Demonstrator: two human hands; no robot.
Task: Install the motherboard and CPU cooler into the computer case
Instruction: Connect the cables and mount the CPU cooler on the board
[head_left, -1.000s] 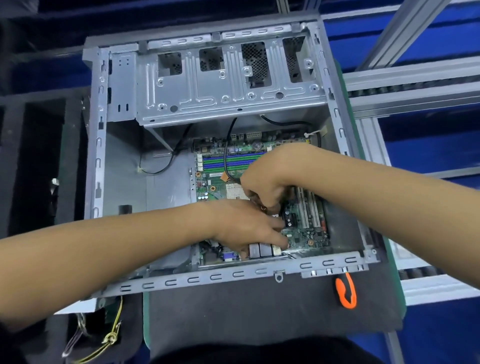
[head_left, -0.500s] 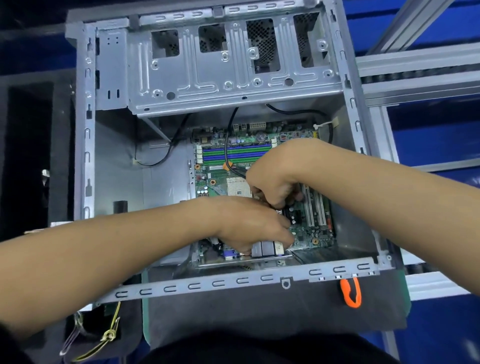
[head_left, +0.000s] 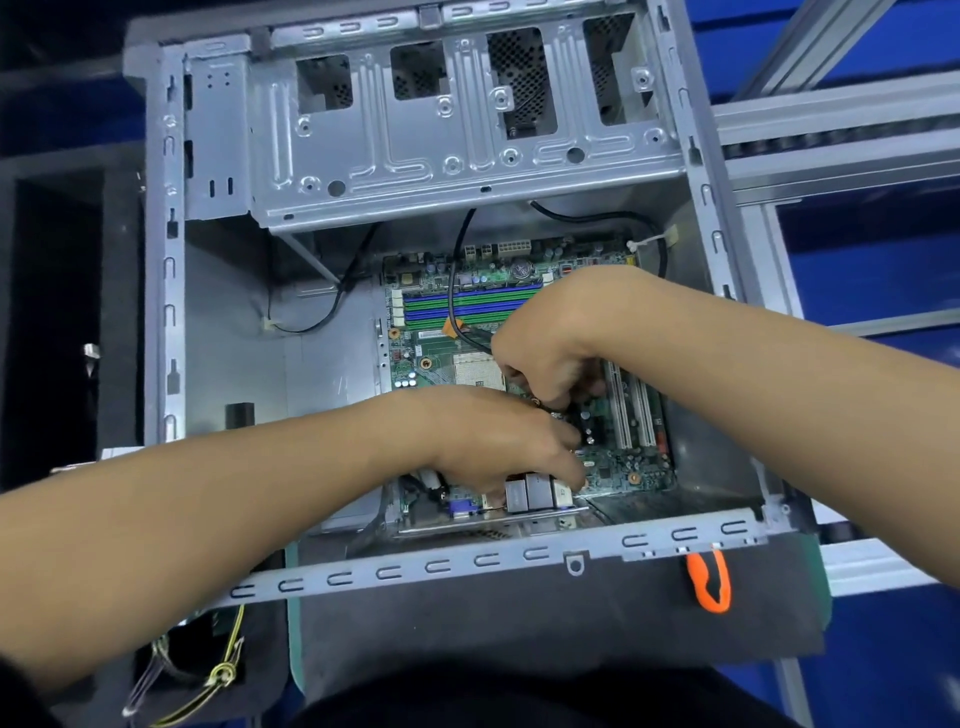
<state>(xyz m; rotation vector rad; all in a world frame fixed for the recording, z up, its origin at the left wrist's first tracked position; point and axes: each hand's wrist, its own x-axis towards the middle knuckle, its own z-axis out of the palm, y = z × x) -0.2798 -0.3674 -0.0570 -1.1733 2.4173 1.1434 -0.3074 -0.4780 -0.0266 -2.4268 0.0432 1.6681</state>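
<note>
The grey computer case (head_left: 171, 312) lies open on its side. The green motherboard (head_left: 431, 343) sits on its floor, with the bare CPU socket (head_left: 475, 371) showing. My left hand (head_left: 493, 441) lies on the board with its fingers stretched out over the rear I/O ports (head_left: 530, 491). Just above it, my right hand (head_left: 550, 348) is curled, its fingertips pinching a small brass-coloured screw-like part (head_left: 536, 402) against the board. A black cable (head_left: 454, 291) runs under my right hand. No CPU cooler is in view.
The metal drive cage (head_left: 457, 140) spans the case's far end. An orange-handled tool (head_left: 709, 582) lies on the dark mat (head_left: 519, 613) outside the near rim. A bundle of yellow wires (head_left: 208, 670) sits at bottom left. Aluminium rails (head_left: 831, 119) run at the right.
My head has moved closer and the case fills more of the view. Both hands stay at the same spot on the board, with only small finger movements.
</note>
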